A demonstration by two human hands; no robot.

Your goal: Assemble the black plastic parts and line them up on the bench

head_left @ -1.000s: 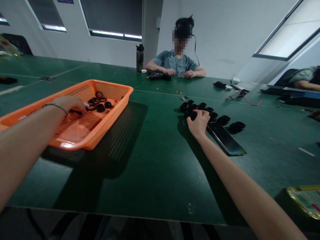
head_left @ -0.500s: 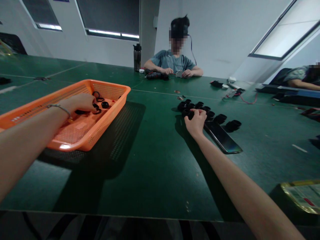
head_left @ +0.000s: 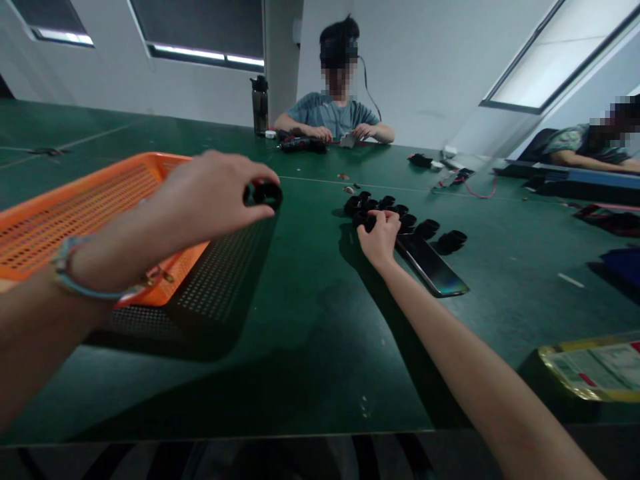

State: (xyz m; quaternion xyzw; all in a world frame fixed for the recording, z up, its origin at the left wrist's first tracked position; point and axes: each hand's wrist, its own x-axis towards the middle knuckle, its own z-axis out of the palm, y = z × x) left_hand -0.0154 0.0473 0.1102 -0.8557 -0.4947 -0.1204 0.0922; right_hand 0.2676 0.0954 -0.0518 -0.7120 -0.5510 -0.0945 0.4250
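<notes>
My left hand (head_left: 210, 193) is raised above the green table (head_left: 310, 320), its fingers pinched on a small black round part (head_left: 267, 194) held beyond the orange basket (head_left: 75, 213). Further right, my right hand (head_left: 379, 237) rests closed on one black cap at the near edge of a cluster of black caps (head_left: 400, 217) on the table. A dark phone (head_left: 431, 267) lies flat just right of that hand. The basket's contents are hidden behind my left hand and arm.
A person sits across the table (head_left: 334, 113) handling small items, with a dark bottle (head_left: 259, 107) beside them. Another person (head_left: 595, 143) sits at the far right. Cables and small parts (head_left: 453, 175) lie mid-table. A yellow-edged tray (head_left: 595, 367) is near right.
My left hand has lifted out of the orange basket with a black part and moved right and toward the camera. My right hand stays on the caps. The view has shifted.
</notes>
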